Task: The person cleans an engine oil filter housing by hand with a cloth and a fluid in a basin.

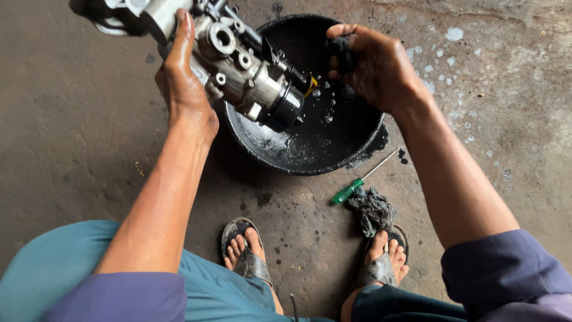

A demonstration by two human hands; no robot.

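Squatting over a round black basin (357, 134) on the concrete floor (71, 131), you had dark oily liquid pooled in its bottom with pale froth near the front wall. Your left hand (182, 83) held a greasy metal engine part (241, 65) tilted over the basin's left rim, its black cylindrical end hanging just above the liquid; fingers ran up flat along the part's near side, wrapped around it from behind. Your right hand (372, 62) sat above the basin's upper right, fingers curled tight around a dark wad of rag (342, 50), drips falling below it. Rag and part were near each other but apart. Just outside the front rim lay a green-handled screwdriver (357, 182), tip toward the basin, touching a second grey rag clump (372, 209) by your right sandal (381, 262). Open floor stretched left and right of the basin.
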